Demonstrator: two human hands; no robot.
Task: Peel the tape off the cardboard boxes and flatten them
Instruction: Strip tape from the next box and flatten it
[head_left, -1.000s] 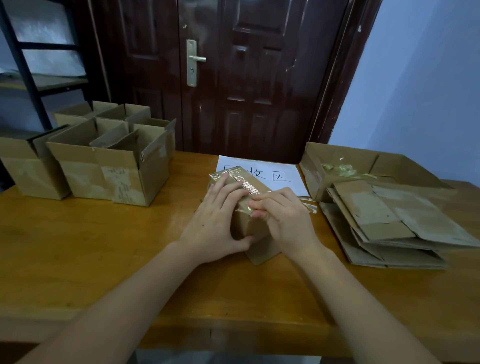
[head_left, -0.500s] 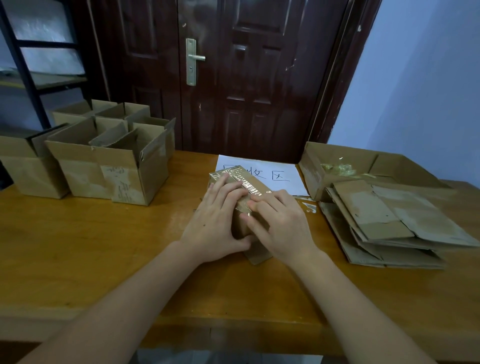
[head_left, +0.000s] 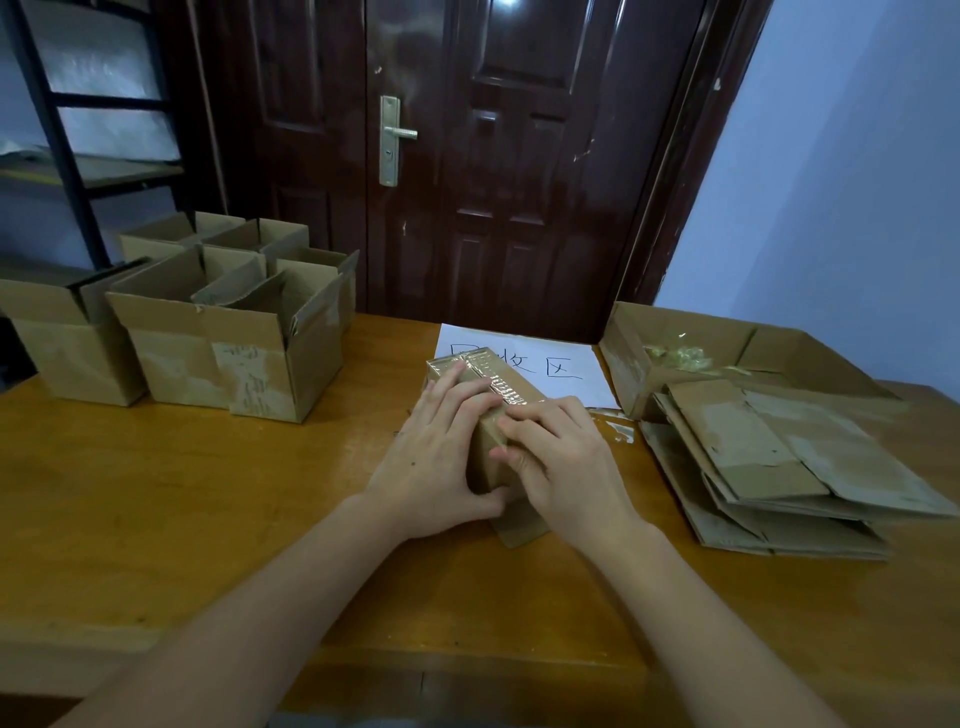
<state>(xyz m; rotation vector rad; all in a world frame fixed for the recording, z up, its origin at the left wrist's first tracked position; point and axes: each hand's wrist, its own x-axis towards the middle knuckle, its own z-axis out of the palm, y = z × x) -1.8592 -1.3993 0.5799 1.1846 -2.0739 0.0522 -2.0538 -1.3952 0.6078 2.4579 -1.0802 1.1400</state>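
A small cardboard box (head_left: 488, 457) stands in the middle of the wooden table (head_left: 182, 509), its top sealed with shiny clear tape (head_left: 493, 376). My left hand (head_left: 436, 462) holds the box from the left, fingers laid over the top and thumb round the near side. Fingers of my right hand (head_left: 561, 462) curl against the box's near right edge at the tape; whether they pinch a tape end is hidden. A loose flap (head_left: 522, 527) sticks out under my hands.
Several open cardboard boxes (head_left: 228, 353) stand at the table's left. A stack of flattened boxes (head_left: 779, 467) lies at the right, behind it an open box (head_left: 675, 353) holding crumpled tape. A white sheet with writing (head_left: 540, 364) lies behind the small box. A dark door stands beyond the table.
My right hand has slid left and down along the box's near edge. The box has shifted slightly under my hands. My left hand keeps its hold.
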